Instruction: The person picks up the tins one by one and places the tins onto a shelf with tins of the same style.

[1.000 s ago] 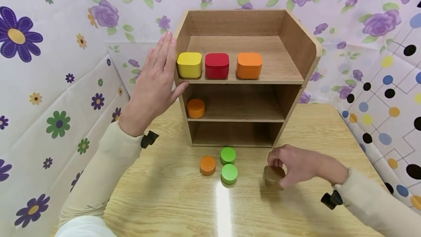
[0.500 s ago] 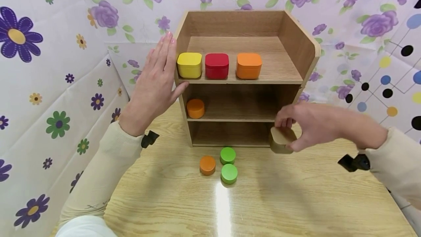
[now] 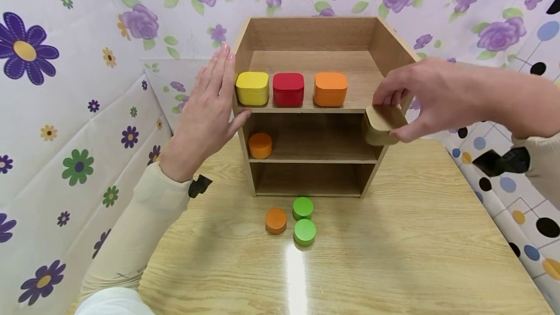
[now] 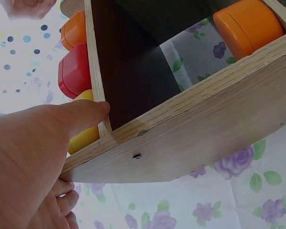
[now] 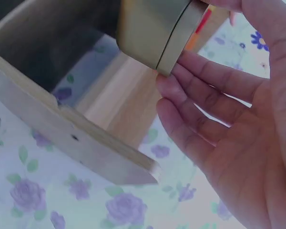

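My right hand (image 3: 430,98) pinches a gold-brown lidded box (image 3: 385,119) by its lid, in front of the right side of the wooden shelf (image 3: 315,161). In the right wrist view the gold-brown box (image 5: 150,31) hangs clear of the shelf wall. My left hand (image 3: 203,111) lies with straight fingers along the shelf's left side, the thumb over its front edge. On the top board stand a yellow box (image 3: 252,89), a red box (image 3: 288,90) and an orange box (image 3: 330,90) in a row. One round orange container (image 3: 260,146) sits at the left of the middle board.
On the table (image 3: 218,266) before the shelf stand a round orange container (image 3: 276,221) and two round green containers, one (image 3: 303,208) behind the other (image 3: 305,232). Flowered and dotted cloth (image 3: 503,33) surrounds the table on its left, back and right.
My right hand has lifted the gold-brown box from the table, up and back to just below the top board's height. My left hand has stayed on the shelf.
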Motion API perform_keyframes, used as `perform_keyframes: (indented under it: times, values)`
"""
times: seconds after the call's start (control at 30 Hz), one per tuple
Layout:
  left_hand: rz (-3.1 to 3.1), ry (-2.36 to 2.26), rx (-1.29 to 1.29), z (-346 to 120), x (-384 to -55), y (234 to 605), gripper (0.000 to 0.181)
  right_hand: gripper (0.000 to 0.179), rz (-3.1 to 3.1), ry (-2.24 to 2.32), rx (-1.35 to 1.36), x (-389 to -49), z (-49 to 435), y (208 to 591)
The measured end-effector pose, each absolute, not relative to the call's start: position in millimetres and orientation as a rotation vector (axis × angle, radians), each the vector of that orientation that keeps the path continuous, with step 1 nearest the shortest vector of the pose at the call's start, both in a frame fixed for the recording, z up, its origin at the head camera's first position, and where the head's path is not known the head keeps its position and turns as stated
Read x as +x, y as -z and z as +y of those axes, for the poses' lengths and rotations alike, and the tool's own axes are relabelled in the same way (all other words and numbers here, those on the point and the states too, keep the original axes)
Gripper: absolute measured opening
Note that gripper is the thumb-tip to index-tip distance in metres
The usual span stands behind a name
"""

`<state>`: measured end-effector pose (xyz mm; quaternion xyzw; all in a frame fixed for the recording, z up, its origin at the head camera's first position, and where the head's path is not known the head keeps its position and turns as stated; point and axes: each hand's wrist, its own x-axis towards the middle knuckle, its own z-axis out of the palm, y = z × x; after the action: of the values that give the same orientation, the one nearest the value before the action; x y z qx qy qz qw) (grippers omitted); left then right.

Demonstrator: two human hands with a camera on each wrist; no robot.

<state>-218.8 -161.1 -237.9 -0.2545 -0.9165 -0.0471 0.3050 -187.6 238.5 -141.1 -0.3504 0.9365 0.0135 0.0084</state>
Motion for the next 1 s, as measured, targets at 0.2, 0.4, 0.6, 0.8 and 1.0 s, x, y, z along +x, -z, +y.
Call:
perform_keyframes:
  times: [0.2, 0.4, 0.6, 0.8, 1.0]
  values:
    - [-2.413, 0.149, -0.683, -162, -219, 240, 0.104, 0.061, 2.991, -0.100, -1.119, -201, 238, 125]
    - [-2.397, 0.154, -0.695, -163, -219, 240, 0.103, 0.059, 3.070, -0.117, -1.065, -214, 241, 117]
    - [-2.394, 0.160, -0.700, -163, -220, 240, 0.103, 0.058, 3.118, -0.131, -1.014, -226, 245, 115]
    - [-2.397, 0.163, -0.704, -164, -219, 241, 0.103, 0.057, 3.105, -0.097, -1.008, -236, 245, 120]
    - [-2.383, 0.156, -0.708, -163, -220, 241, 0.103, 0.058, 3.092, -0.087, -1.001, -240, 242, 125]
